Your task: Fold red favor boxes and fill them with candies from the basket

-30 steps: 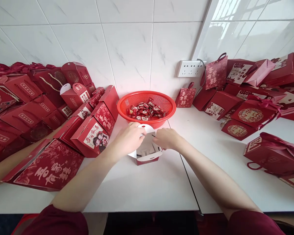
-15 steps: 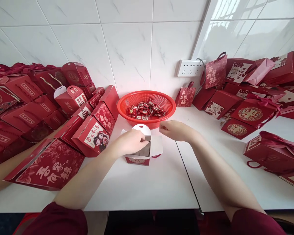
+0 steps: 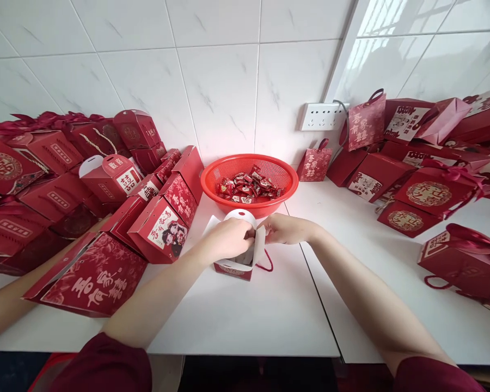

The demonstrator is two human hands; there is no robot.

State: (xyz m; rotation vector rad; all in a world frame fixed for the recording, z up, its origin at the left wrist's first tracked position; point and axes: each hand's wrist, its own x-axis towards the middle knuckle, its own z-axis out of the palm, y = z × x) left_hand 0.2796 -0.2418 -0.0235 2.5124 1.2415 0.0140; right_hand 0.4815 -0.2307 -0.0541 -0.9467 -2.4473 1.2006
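A small red gift box (image 3: 233, 269) with white inner flaps stands open on the white table, in front of a red basket (image 3: 249, 208) of wrapped candies (image 3: 251, 185). My left hand (image 3: 231, 238) is over the box opening, its fingers closed at the rear flap; what they grip, if anything, is hidden. On the box's right side, my right hand (image 3: 283, 228) has its fingers bent around the raised right flap (image 3: 259, 244). A red cord loop (image 3: 266, 262) hangs out beside that flap.
Many red gift boxes (image 3: 93, 272) crowd the left side, with another person's forearm (image 3: 12, 313) among them. More boxes (image 3: 427, 190) are piled at the right. A small bag (image 3: 315, 163) and a power strip (image 3: 322, 117) are at the wall.
My right hand has moved left and down to the box, and the right flap now stands raised beside it. My left hand stays at the box. The view has shifted slightly.
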